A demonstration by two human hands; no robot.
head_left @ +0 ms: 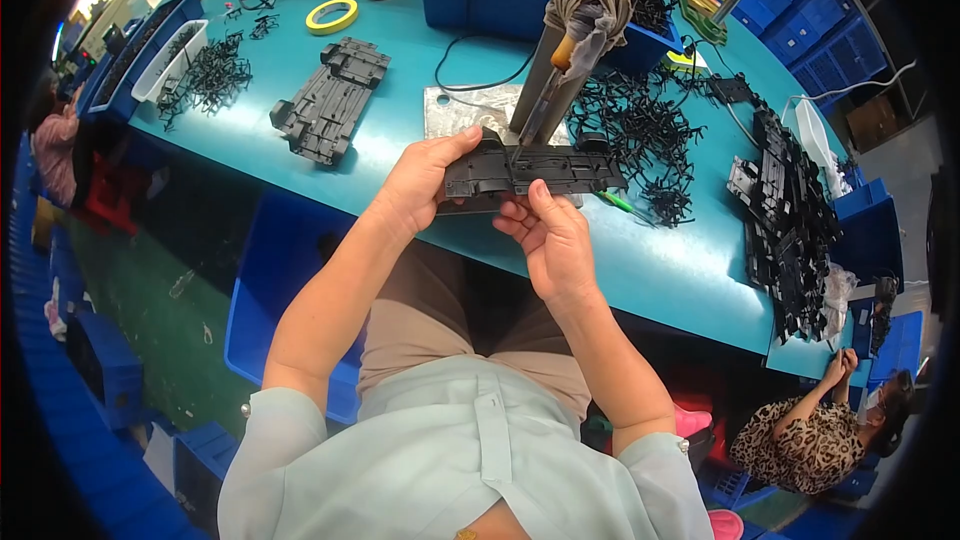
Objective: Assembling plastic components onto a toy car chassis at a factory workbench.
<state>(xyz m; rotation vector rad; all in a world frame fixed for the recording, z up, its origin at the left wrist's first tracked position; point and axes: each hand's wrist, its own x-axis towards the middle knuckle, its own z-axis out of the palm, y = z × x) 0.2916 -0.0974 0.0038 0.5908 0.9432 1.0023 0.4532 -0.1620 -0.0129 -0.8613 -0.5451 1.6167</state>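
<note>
Both my hands hold a black plastic toy car chassis (562, 169) level at the near edge of the bench. My left hand (422, 178) grips its left end, with the thumb on top. My right hand (556, 240) pinches its near side around the middle, thumb above and fingers curled below. Over the chassis stands a slanted rod tool with an orange handle (564, 52), fixed to a post wrapped in grey cloth (590, 5). The rod's lower tip reaches the chassis top; I cannot tell whether it touches. Beneath the post lies a metal plate (450, 112).
Another chassis (330, 100) and yellow tape (332, 16) lie left on the turquoise bench (680, 270). Small black parts (640, 130) are heaped right of the post, with a blue bin (470, 5) of them behind. Stacked chassis (790, 220) line the right. A person (810, 440) sits there.
</note>
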